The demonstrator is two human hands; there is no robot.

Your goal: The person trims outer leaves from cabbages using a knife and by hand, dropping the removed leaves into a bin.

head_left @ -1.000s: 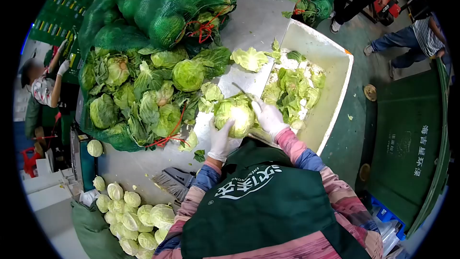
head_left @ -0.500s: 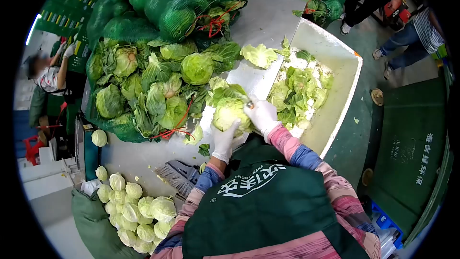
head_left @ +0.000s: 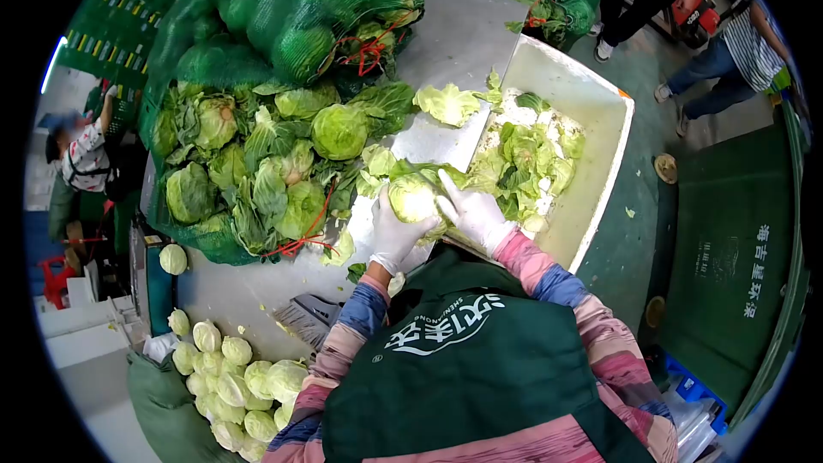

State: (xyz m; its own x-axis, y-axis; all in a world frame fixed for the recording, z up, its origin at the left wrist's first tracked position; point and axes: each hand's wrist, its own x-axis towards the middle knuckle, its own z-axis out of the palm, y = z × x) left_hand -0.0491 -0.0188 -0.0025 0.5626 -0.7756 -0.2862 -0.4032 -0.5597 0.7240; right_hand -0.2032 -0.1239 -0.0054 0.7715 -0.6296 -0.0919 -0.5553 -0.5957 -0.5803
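Outer leaf folded away from a pale cabbage held between two gloved hands

The left hand point(head_left: 396, 236) is closed around the near left side of the cabbage point(head_left: 411, 199), thumb up along its flank; the right hand point(head_left: 477, 213) is partly open at the other side, index finger stretched towards a green outer leaf point(head_left: 440, 173); whether a tool sits in its palm, I cannot tell. The leaf stands away from the far side of the head, apparently just loosened; that bares a pale, smooth face, so the head looks partly stripped, with some green still around it.

Just beyond the left hand lie loose leaves point(head_left: 375, 163); further left, untrimmed cabbages point(head_left: 277, 180) spill from a green net sack point(head_left: 193, 244); nearer the body on that side are a brush point(head_left: 302, 319) and, past it, a pile of pale heads point(head_left: 230, 386); right of the right hand stands a white bin point(head_left: 593, 99) holding leaf scraps point(head_left: 525, 154).
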